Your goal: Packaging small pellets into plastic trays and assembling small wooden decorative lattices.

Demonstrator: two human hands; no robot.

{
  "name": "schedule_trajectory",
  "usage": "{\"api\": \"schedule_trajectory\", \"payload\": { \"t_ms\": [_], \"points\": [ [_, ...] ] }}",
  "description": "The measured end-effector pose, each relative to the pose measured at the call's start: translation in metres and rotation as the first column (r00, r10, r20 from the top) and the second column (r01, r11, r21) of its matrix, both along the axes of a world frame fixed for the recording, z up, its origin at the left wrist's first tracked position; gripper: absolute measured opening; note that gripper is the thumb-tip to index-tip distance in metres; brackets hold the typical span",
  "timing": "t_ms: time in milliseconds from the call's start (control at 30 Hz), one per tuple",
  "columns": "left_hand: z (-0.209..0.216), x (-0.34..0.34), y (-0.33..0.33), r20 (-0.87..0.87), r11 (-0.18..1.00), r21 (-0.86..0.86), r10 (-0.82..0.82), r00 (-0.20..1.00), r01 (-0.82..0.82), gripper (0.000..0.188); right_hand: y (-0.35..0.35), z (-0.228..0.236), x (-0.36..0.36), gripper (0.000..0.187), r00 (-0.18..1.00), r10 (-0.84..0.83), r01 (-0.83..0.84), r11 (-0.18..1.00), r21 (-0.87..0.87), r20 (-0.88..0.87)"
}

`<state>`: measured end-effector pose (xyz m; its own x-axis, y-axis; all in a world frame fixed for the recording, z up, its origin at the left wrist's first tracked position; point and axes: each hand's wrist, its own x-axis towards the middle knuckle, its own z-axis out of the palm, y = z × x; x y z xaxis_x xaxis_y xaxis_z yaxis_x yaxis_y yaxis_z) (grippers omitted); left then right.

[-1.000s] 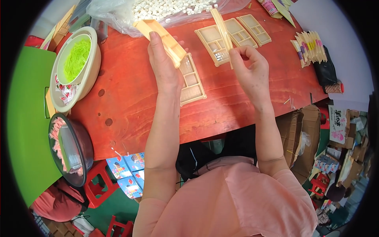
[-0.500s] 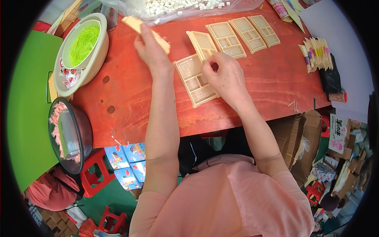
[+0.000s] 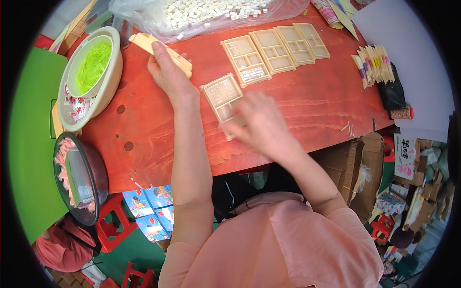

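Observation:
My left hand (image 3: 173,74) is closed around a stack of beige plastic compartment trays (image 3: 165,54), held above the left part of the table. My right hand (image 3: 259,122), smeared by motion, is over the near end of a single beige tray (image 3: 222,91) lying on the table and covers part of it. Whether its fingers grip this tray cannot be made out. Beyond it, more compartment trays lie side by side in a slanting row, among them the leftmost tray (image 3: 239,46) and the rightmost tray (image 3: 312,31).
At the back lies a clear plastic bag (image 3: 139,19) with small white cubes (image 3: 206,12). On the left stand a cream basin (image 3: 117,62) holding a bowl of green strips (image 3: 93,67), and a dark tub (image 3: 98,168). Bundled sticks (image 3: 377,67) lie right, beside a black pouch (image 3: 391,96).
The tray tilted by my right hand now lies flat at the row's left end. My right hand has let go of it and moved nearer me, over the single tray.

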<state>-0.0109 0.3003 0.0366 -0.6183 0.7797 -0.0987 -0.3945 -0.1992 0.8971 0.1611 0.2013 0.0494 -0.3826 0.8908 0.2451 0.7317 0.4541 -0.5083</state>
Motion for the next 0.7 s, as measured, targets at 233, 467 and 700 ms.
{"api": "schedule_trajectory", "payload": {
  "t_ms": [233, 467, 700],
  "points": [
    [0.013, -0.024, 0.002, -0.051, 0.976, 0.204, 0.091, 0.995, -0.079, 0.067, -0.013, -0.02, -0.028, 0.027, 0.989, 0.105, -0.116, 0.987, 0.109, 0.1],
    [0.017, -0.035, -0.004, 0.059, 0.967, 0.179, 0.175, 0.983, -0.183, 0.069, 0.024, -0.029, -0.058, 0.021, 0.993, 0.084, -0.1, 0.976, 0.194, 0.087],
    [0.013, -0.026, -0.003, 0.038, 0.972, 0.234, 0.008, 0.999, -0.017, 0.064, 0.076, -0.03, -0.073, 0.016, 0.984, -0.094, 0.059, 0.973, 0.224, 0.15]
  ]
}}
